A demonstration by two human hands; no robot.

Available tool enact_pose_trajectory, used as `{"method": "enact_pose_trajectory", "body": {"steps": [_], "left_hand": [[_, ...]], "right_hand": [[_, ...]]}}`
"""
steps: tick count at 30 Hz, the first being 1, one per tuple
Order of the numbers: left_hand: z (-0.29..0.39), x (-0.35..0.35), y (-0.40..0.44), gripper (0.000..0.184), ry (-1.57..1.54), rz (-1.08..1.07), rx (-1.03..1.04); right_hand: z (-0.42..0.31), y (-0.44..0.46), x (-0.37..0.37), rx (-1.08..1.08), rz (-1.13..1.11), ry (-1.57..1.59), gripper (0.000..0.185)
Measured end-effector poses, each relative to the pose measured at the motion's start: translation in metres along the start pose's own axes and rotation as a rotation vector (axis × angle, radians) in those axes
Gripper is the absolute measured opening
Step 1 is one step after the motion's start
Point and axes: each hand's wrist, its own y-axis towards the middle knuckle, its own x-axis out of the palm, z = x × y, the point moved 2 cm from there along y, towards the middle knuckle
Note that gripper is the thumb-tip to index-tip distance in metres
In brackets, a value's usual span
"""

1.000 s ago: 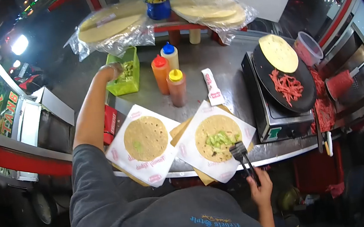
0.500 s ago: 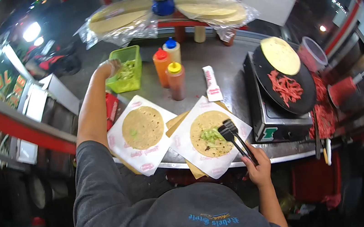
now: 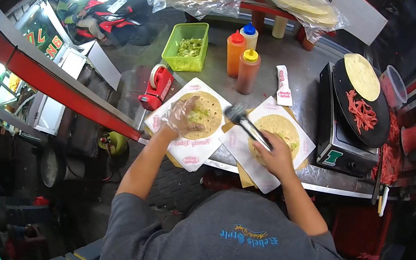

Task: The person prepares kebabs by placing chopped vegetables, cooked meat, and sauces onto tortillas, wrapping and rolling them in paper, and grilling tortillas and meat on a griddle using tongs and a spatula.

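Observation:
My left hand (image 3: 181, 117), in a clear plastic glove, is over the left tortilla (image 3: 210, 100), its fingers apart above shredded lettuce (image 3: 198, 114). That tortilla lies on white printed paper (image 3: 190, 151). Closed around a pair of tongs (image 3: 254, 130) is my right hand (image 3: 276, 153). The black tongs' heads point up and left, between the two tortillas. Beneath the tongs and my right hand, the right tortilla (image 3: 274, 122) lies partly hidden on its own paper (image 3: 263, 179), with some lettuce showing at its edge.
A green tub (image 3: 172, 56) of lettuce stands behind, beside a red tape dispenser (image 3: 157, 88). Squeeze bottles (image 3: 247, 72) and a paper-wrapped roll (image 3: 283, 86) are mid-counter. At right, a griddle (image 3: 371, 132) carries a tortilla and red meat strips (image 3: 361, 111). Stacked tortillas (image 3: 302, 4) line the back shelf.
My left hand has come from the green tub to the left tortilla, where more lettuce now lies. My right hand has moved the tongs up and left, off the right tortilla's lettuce. The view has turned left.

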Motion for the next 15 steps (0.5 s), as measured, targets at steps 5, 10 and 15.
{"method": "enact_pose_trajectory", "body": {"steps": [5,10,15], "left_hand": [[-0.034,-0.015,-0.005,0.097,0.086,0.012,0.271],[-0.053,-0.014,0.000,0.077,-0.139,-0.108,0.066],[-0.028,-0.063,0.040,0.055,-0.156,0.159,0.087]], "right_hand": [[-0.021,0.069,0.059,-0.230,-0.226,-0.312,0.048],[-0.025,0.074,0.030,-0.135,-0.282,-0.316,0.047],[-0.027,0.046,0.038,-0.037,-0.241,-0.237,0.047]]}}
